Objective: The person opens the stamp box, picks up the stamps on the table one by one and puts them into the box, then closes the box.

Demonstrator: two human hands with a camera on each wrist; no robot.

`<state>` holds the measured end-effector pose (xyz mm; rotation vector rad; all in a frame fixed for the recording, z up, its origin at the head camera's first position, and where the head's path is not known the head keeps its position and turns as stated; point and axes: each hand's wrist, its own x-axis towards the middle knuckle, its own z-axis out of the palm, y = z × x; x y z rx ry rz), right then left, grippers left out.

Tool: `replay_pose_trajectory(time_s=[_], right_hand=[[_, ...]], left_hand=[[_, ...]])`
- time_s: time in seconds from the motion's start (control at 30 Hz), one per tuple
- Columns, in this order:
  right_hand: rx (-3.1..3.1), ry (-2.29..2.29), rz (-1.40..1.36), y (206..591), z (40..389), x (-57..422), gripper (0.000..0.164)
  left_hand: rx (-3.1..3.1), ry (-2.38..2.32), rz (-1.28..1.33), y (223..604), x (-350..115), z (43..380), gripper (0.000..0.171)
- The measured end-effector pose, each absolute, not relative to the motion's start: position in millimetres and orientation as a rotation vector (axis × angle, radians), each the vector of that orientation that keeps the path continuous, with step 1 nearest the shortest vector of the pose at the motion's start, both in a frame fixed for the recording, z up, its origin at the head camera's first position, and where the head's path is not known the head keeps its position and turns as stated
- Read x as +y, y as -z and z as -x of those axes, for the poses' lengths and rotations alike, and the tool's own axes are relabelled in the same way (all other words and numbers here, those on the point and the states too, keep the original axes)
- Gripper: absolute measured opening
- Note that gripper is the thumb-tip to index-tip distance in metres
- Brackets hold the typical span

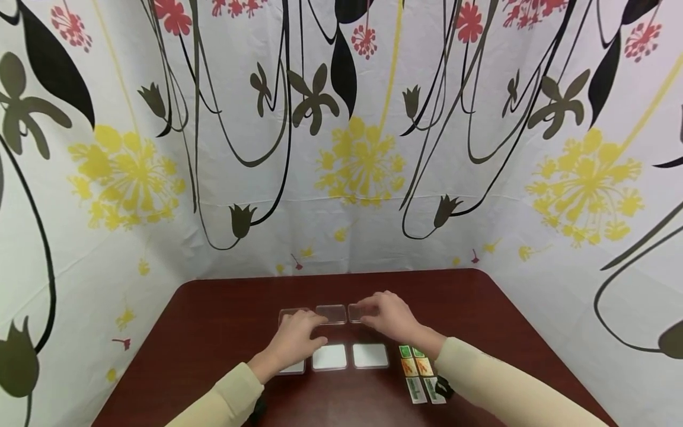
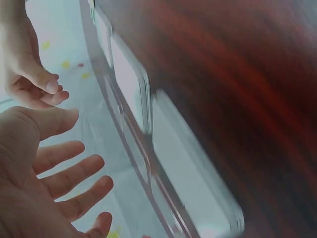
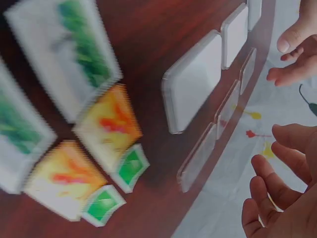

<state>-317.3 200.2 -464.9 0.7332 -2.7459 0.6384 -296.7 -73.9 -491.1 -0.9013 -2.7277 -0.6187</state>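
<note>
The left hand (image 1: pixel 295 336) and right hand (image 1: pixel 392 315) have loose fingers and hold nothing. Three clear plastic cases (image 1: pixel 331 314) lie in a row: one just past the left hand, one between the hands, one by the right hand. White cases (image 1: pixel 370 356) lie nearer the body than the hands. The clear ones look light, stiff, slippery and maybe easy to crack, so pinching their side edges seems best.

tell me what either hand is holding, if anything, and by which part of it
Nothing is held: in the wrist views, both the left hand and the right hand are empty.
</note>
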Motion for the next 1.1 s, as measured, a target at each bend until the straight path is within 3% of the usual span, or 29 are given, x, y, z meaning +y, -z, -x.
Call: replay_pose_trajectory(time_s=[0.33,0.53,1.1], right_hand=[[-2.783,-0.956,-0.489,488,281,252,0.026],[-2.836,-1.028,-0.261,502,267,273,0.036],[-2.868,-0.836,-0.012,516,258,275,0.031]], left_hand=[[-2.769,0.569,1.000,504,-43,286,0.040],[-2.785,0.585,1.035,509,-27,284,0.044],[-2.829,0.505,1.039,508,-4,276,0.060]])
